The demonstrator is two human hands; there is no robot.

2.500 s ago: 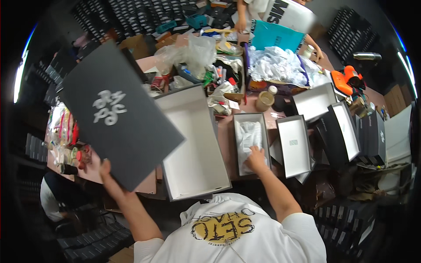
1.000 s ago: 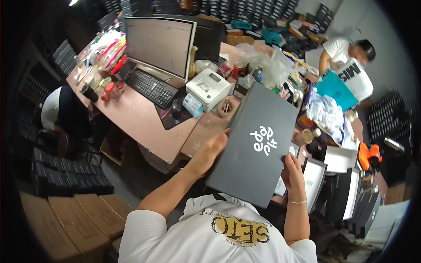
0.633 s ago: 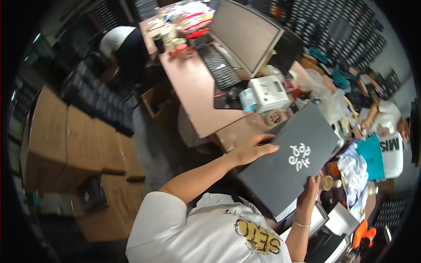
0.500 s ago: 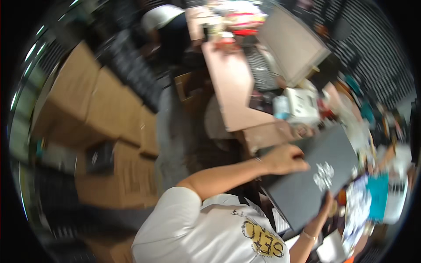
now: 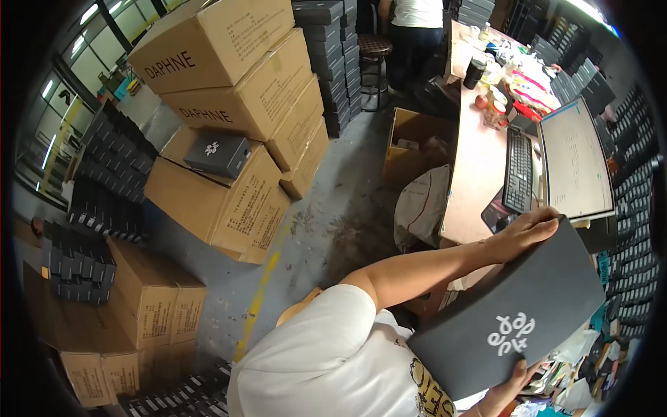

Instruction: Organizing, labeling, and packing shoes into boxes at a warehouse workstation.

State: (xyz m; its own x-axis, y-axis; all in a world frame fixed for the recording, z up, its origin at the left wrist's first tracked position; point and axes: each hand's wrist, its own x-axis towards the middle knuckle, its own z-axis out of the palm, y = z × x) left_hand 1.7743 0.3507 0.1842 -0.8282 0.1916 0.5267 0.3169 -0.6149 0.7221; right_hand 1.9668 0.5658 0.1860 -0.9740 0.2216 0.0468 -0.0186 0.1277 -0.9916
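Observation:
A dark grey shoebox [image 5: 458,361] with white looped lettering on its broad face is tilted in front of my chest, a little to the right. My left hand [image 5: 528,233] reaches across and grips its upper edge, fingers curled over that edge. Lower down, my right hand [image 5: 514,383] holds the near right edge, with the thumb pressed on the face near the lettering. The rest of the right hand's fingers are hidden behind the box. Whatever is inside the box cannot be seen.
A pink-topped desk [image 5: 479,153] carries a keyboard [image 5: 518,170], a monitor [image 5: 577,160] and several small items. Brown cartons [image 5: 236,90] are piled at the left, one with a dark box [image 5: 218,154] on top. Clutter [image 5: 580,382] lies at lower right; a person [image 5: 417,28] stands far back.
My view has swung and sharpened, showing more of the cartons and desk. The left hand has moved from above the box's face to its upper edge; the right hand still holds the box.

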